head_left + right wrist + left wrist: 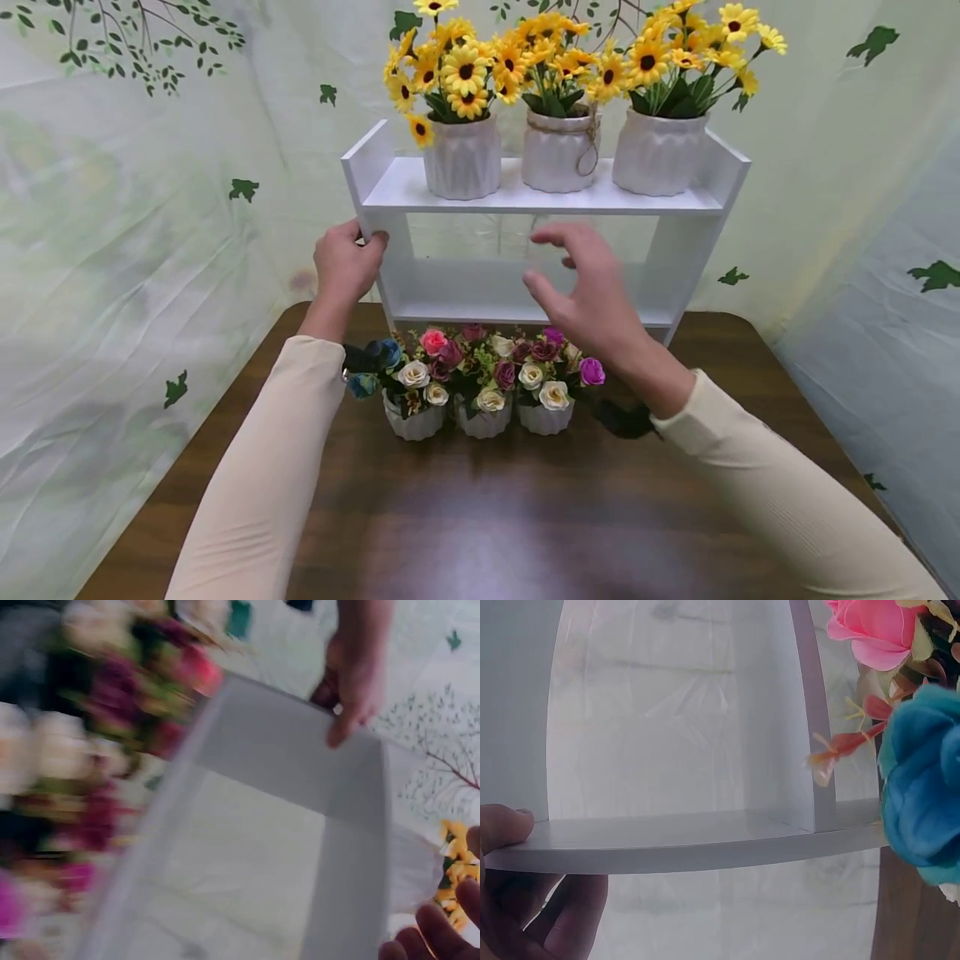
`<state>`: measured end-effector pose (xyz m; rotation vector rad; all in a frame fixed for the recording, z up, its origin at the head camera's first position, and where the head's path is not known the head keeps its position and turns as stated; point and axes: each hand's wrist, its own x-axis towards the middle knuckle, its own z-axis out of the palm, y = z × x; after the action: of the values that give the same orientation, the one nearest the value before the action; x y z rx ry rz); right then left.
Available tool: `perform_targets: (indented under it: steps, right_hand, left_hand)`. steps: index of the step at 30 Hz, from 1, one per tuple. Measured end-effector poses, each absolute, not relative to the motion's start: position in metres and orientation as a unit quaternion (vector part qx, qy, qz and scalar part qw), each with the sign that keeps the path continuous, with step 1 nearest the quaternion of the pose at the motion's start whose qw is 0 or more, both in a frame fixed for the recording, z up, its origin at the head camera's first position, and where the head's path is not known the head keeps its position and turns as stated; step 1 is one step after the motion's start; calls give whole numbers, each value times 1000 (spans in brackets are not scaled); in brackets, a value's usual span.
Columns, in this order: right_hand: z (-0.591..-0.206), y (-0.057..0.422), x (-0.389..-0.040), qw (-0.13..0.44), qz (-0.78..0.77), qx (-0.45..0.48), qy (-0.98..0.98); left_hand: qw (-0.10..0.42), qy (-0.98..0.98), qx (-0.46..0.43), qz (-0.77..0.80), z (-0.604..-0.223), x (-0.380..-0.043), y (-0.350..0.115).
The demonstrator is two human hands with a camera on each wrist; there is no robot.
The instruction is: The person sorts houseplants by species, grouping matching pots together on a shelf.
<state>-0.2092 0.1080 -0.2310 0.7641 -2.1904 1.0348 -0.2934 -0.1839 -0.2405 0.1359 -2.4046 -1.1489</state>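
Note:
A white two-tier shelf (540, 208) stands at the back of the wooden table. My left hand (347, 262) grips its left side panel (675, 859), thumb on the inner face and fingers outside, as the left wrist view shows. In front of the shelf's lower opening, my right hand (592, 287) hangs in the air, its thumb and fingers spread apart with nothing between them. On the top tier are three white pots of yellow sunflowers: a left pot (462, 158), a middle pot (558, 158) tied with twine, and a right pot (658, 158).
Three small white pots of mixed roses, the left pot (415, 419), middle pot (483, 419) and right pot (546, 418), stand in a row on the table (480, 517) before the shelf. Behind hangs a pale leaf-print cloth (150, 250). Blue roses (930, 780) sit close by the left wrist.

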Motion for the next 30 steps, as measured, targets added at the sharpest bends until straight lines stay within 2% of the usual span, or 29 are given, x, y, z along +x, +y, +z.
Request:
perform_targets:
  steps: [4, 8, 12, 17, 23, 30]
  right_hand:
    - [-272, 151, -185, 248, 366, 280, -852]
    - [-314, 192, -171, 198, 357, 222, -885]
    - [-350, 224, -167, 130, 367, 160, -907]
    - [-385, 250, -170, 94, 365, 120, -918]
    - [-405, 251, -183, 28, 384, 95, -918]
    - [-422, 217, -202, 45, 444, 81, -891]
  left_hand:
    - [242, -877, 38, -413, -241, -293, -185]
    - [246, -875, 37, -415, -242, -292, -185]
    - [249, -874, 53, -415, -245, -289, -185]
    - [245, -873, 63, -417, -247, -288, -185]
    - [217, -870, 58, -438, -244, -290, -184]
    - [219, -866, 41, -448, -242, -291, -184]
